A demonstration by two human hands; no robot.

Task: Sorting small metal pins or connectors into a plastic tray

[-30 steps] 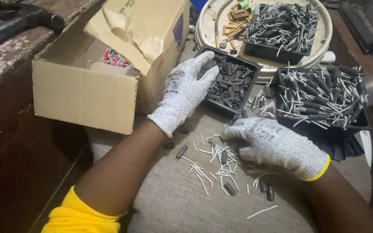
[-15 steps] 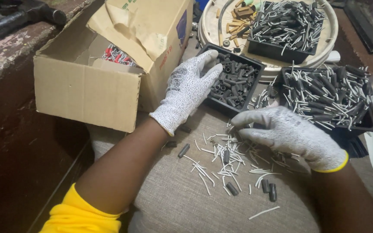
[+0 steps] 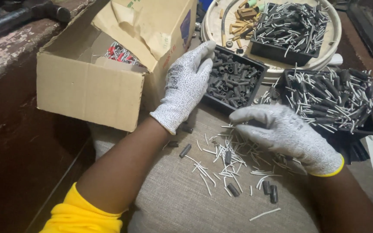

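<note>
You have one view only, from the camera on your own head, tilted steeply down and forward over your lap and looking close in on the grey cloth surface [image 3: 173,203] where your forearms enter from the bottom edge. Your left hand [image 3: 186,84] sits near the middle of the frame and your right hand [image 3: 281,129] to the right of it, while the cardboard box [image 3: 87,88] fills the upper left and the round tray [image 3: 329,47] is cut off by the top edge. With no second camera, no part of the scene is shared between views.
</note>
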